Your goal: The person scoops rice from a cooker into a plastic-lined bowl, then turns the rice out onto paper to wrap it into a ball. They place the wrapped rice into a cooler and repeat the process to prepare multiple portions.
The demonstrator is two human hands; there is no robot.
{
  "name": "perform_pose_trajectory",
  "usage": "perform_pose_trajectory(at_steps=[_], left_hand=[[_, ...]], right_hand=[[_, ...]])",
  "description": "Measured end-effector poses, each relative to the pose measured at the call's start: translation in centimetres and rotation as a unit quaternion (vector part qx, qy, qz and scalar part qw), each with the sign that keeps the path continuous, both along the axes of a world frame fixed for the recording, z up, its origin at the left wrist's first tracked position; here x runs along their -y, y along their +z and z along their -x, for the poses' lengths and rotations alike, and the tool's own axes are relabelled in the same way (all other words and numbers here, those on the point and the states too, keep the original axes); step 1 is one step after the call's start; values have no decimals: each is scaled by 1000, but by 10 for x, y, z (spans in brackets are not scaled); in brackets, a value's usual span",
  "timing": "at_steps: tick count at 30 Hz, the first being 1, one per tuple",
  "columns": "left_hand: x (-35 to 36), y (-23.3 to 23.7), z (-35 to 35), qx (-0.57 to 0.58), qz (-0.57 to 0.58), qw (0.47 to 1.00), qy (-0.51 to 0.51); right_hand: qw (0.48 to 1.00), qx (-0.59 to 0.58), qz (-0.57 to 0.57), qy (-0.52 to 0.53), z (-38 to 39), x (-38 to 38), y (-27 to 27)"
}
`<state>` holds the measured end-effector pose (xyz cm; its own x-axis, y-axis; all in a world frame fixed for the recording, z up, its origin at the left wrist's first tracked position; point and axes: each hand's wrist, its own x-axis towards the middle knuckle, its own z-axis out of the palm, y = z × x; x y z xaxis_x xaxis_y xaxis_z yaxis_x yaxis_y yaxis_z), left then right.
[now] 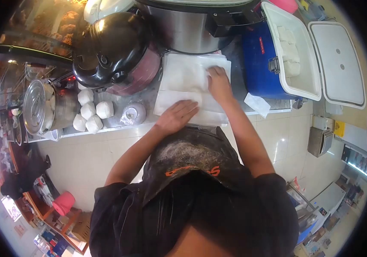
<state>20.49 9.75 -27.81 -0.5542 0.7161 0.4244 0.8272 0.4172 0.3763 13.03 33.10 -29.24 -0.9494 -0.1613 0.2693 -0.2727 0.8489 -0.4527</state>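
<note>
A stack of white paper sheets [184,68] lies on the metal counter in front of me, with a folded flap across its middle. My left hand [178,115] rests on the lower part of the paper, its fingers stretched out flat near the flap's edge. Farther up, my right hand [220,85] touches the right side of the sheets with its fingers bent but apart. A slight bulge shows in the paper between the hands; whatever is beneath it is hidden.
Several round white wrapped bundles [88,110] sit at the left beside a steel pot [63,109] and a small lidded container [133,113]. Behind stand a black-lidded cooker [110,51] and a large steel vessel [188,32]. An open blue cooler [260,64] holds white bundles at right.
</note>
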Motion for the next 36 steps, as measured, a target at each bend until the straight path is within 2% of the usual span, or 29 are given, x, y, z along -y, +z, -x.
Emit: perform_pose_trajectory(at_steps=[3, 6, 9, 12, 15, 18, 21, 24, 27, 30, 33, 36], left_hand=[[-3, 6, -1, 10, 34, 999, -24], [-4, 5, -2, 12, 40, 999, -14], [-7, 5, -3, 18, 41, 999, -4], [-8, 9, -1, 43, 35, 998, -5], [-6, 10, 0, 48, 28, 998, -27], [-5, 7, -1, 41, 52, 997, -36], [-5, 4, -1, 26, 59, 997, -37], [-4, 0, -1, 27, 72, 997, -32], [-7, -3, 0, 22, 75, 997, -13], [-10, -8, -2, 74, 50, 996, 3], [-8, -9, -5, 166, 68, 984, -6], [6, -12, -8, 6, -82, 995, -65]], right_hand=[[993, 89, -78, 28, 39, 11, -5], [952, 275, -131, -19, 65, 23, 11], [933, 319, -167, 15, 82, 23, 15], [935, 259, -233, 60, 87, 24, 4], [928, 312, -178, 96, 93, 24, 9], [908, 339, -198, 146, 87, 26, 25], [927, 284, -214, 119, 63, 37, 52], [944, 197, -137, 227, 42, 23, 51], [926, 260, -176, 210, 7, 26, 75], [935, 138, -198, 259, -38, 18, 61], [959, 125, -135, 215, -81, 21, 42], [967, 96, -117, 206, -103, 25, 48]])
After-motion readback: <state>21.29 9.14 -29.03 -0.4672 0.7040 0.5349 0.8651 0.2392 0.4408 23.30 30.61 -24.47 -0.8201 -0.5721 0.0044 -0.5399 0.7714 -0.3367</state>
